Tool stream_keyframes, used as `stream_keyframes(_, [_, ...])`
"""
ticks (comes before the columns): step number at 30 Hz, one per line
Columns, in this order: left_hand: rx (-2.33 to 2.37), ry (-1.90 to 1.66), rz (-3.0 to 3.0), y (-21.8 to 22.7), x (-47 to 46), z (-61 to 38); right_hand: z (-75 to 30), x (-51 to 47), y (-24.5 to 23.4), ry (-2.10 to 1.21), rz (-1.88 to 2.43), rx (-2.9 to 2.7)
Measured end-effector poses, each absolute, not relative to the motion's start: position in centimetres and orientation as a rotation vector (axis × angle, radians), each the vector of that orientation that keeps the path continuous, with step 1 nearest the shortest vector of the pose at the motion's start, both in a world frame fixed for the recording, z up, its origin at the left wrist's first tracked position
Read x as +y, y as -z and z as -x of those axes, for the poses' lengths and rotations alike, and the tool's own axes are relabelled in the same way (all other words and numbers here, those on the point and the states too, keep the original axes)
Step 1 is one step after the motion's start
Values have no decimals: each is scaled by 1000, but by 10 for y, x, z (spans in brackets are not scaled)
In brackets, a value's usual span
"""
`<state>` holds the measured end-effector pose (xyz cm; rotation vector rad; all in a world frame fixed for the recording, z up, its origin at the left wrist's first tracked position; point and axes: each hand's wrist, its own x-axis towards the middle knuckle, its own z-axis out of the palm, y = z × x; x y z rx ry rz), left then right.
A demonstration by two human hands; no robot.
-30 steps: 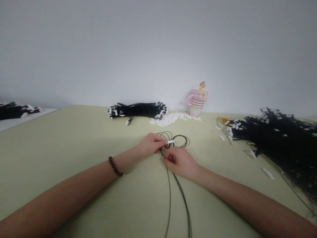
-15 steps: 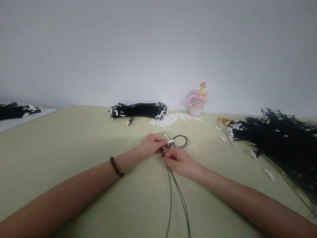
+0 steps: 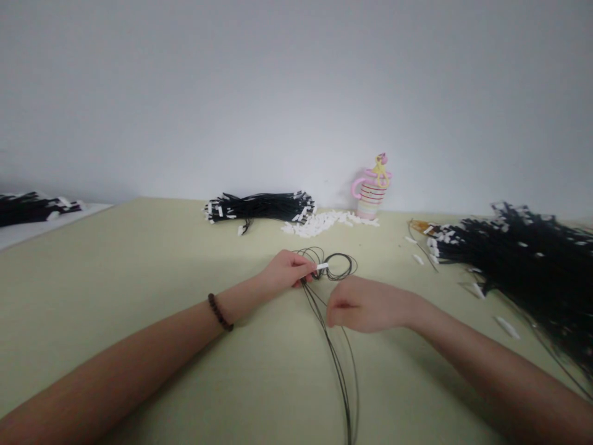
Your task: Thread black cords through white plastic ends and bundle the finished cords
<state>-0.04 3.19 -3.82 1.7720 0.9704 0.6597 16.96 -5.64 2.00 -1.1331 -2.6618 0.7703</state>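
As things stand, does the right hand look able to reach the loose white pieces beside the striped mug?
Probably yes: between the right hand and white pieces lies only a low wire coil, though that hand seems to pinch a wire strand.

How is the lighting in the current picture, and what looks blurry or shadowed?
Head view: soft, dim light, with the wall darker toward the upper corners and no harsh glare; head view: faint shadows below the left forearm and right forearm; head view: the black cable pile at far right looks smeared, softer than the cable bundle.
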Motion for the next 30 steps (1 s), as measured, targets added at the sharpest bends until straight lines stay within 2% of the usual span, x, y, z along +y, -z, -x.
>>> stream_keyframes(5, [1030, -656, -1728, 35, 30, -2, -188, -74, -62, -508, 1132, -2740])
stream_keyframes(12, [1065, -662, -1691, 32, 29, -3, -222, -86, -106, -811, 827, -2598])
stream_keyframes(20, [1074, -671, -1675, 34, 30, -3, -237, -85, -112, -649, 822, -2693])
stream_keyframes(30, [1046, -667, -1726, 39, 33, -1, -250, -86, -110, -418, 799, -2160])
